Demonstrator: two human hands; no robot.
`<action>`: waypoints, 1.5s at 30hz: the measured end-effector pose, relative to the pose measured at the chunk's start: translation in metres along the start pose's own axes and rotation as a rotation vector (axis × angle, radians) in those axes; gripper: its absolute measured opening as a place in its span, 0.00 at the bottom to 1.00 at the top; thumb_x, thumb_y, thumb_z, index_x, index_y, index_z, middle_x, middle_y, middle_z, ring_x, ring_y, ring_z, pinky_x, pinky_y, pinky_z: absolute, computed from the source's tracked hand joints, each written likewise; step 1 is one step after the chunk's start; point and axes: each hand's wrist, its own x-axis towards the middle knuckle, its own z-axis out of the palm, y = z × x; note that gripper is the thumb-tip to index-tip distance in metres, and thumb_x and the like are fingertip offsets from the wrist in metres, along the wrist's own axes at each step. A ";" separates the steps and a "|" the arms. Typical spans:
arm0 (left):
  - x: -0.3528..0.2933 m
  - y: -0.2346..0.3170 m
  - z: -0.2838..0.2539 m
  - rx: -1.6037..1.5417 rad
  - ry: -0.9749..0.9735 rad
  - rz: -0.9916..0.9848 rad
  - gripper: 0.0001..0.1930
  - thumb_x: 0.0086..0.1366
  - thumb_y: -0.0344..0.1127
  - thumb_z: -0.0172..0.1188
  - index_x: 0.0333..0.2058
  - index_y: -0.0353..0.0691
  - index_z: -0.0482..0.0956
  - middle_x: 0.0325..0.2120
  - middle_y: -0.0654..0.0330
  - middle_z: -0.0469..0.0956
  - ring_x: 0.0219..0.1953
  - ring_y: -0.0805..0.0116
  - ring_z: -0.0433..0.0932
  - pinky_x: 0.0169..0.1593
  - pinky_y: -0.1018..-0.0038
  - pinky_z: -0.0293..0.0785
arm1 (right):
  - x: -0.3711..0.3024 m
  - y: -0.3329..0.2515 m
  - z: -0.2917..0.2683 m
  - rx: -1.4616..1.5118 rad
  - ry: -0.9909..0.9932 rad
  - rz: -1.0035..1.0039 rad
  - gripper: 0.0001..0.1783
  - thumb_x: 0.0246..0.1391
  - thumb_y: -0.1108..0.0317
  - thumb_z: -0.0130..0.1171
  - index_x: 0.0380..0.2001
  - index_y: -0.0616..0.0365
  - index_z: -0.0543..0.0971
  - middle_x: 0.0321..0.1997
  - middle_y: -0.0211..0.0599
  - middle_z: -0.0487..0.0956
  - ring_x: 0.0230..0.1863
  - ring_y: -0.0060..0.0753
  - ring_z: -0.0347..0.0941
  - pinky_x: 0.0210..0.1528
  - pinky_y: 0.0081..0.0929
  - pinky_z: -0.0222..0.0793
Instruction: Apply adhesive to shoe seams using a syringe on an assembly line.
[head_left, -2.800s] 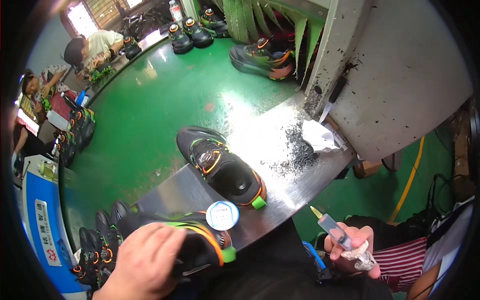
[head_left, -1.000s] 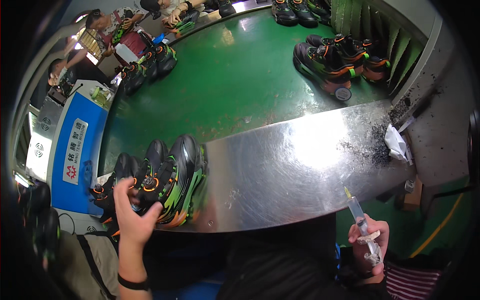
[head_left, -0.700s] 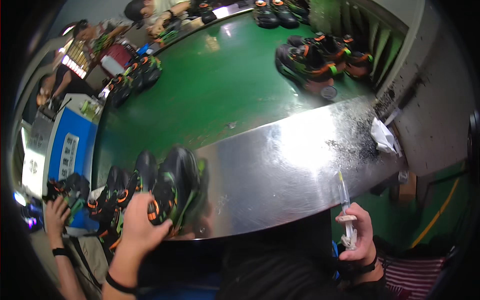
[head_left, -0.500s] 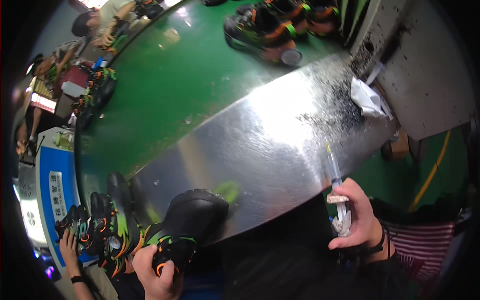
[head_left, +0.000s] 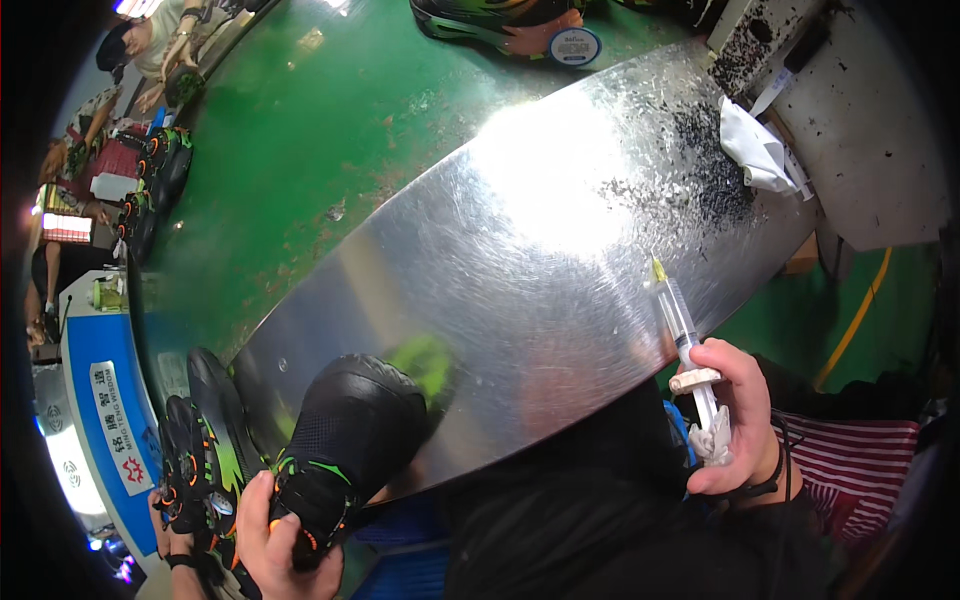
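My left hand (head_left: 285, 540) grips a black sports shoe (head_left: 365, 410) with green and orange trim by its upper part. The shoe's toe points up and away over the near edge of a scratched metal plate (head_left: 480, 340). On the right, my right hand (head_left: 738, 420) is closed around a clear syringe (head_left: 680, 318) with a yellowish tip. Pale wrapping covers the syringe's flange and plunger end. Its tip points away from me above the plate, apart from the shoe.
More shoes (head_left: 215, 420) stand at the left, beside a co-worker's hand (head_left: 178, 545). Another shoe (head_left: 490, 25) with a round tag sits on the green surface (head_left: 290, 200). A white cloth (head_left: 755, 150) and a knife (head_left: 790, 75) lie by the stained right-hand panel. Other people work at far left.
The view has shifted, and the far shoes now sit nearer the top edge. The held shoe is slightly farther left in view. Both hands keep their holds; the co-worker's hand appears lower.
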 end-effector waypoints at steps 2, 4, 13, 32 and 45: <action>-0.004 -0.003 0.005 0.006 -0.008 -0.116 0.33 0.37 0.22 0.71 0.44 0.42 0.65 0.52 0.39 0.69 0.50 0.43 0.72 0.54 0.57 0.67 | -0.001 -0.002 0.002 0.029 0.002 -0.012 0.52 0.33 0.41 0.73 0.54 0.68 0.66 0.34 0.38 0.71 0.28 0.29 0.64 0.30 0.25 0.59; -0.004 -0.010 0.005 -0.032 -0.033 -0.133 0.33 0.37 0.22 0.72 0.44 0.41 0.65 0.53 0.38 0.69 0.51 0.43 0.73 0.54 0.58 0.67 | -0.001 0.001 0.002 0.027 -0.005 -0.021 0.52 0.33 0.40 0.73 0.54 0.67 0.66 0.33 0.38 0.71 0.29 0.29 0.64 0.30 0.24 0.59; -0.010 -0.036 0.000 -0.272 -0.084 -0.363 0.37 0.33 0.22 0.67 0.47 0.36 0.63 0.56 0.37 0.64 0.59 0.49 0.67 0.63 0.60 0.59 | -0.005 0.001 -0.002 0.116 -0.081 0.107 0.58 0.33 0.38 0.73 0.58 0.66 0.57 0.43 0.42 0.67 0.42 0.29 0.65 0.45 0.25 0.61; 0.033 0.001 -0.015 -0.316 -0.336 -0.191 0.33 0.38 0.30 0.76 0.46 0.29 0.74 0.48 0.33 0.73 0.46 0.42 0.78 0.48 0.63 0.75 | 0.030 -0.019 0.028 0.650 -0.220 -0.059 0.41 0.39 0.37 0.67 0.45 0.61 0.73 0.35 0.35 0.78 0.32 0.37 0.72 0.33 0.33 0.60; 0.033 -0.004 -0.012 -0.331 -0.309 -0.160 0.34 0.34 0.27 0.75 0.45 0.30 0.72 0.45 0.31 0.74 0.45 0.37 0.77 0.49 0.57 0.76 | 0.063 -0.002 0.076 0.840 -0.279 -0.144 0.42 0.45 0.37 0.63 0.48 0.66 0.71 0.37 0.36 0.80 0.31 0.37 0.72 0.30 0.32 0.62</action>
